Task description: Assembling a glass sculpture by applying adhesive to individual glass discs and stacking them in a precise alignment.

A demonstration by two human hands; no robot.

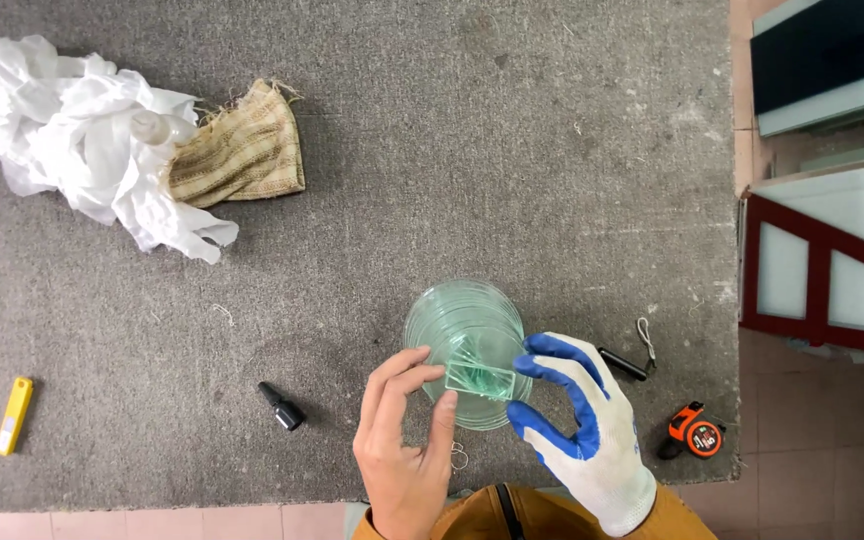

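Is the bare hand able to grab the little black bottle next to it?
Probably yes. The little black bottle lies in the open on the grey table, just left of the left hand, with nothing between them. But that hand is pinching a small glass piece.

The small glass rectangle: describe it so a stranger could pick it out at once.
Start at the grey felt-covered table and go to its near edge, where a stack of round glass discs lies. Above it, a small glass rectangle is pinched between the bare left hand and the blue-and-white gloved right hand. Unlike the round discs, it is straight-edged and held up.
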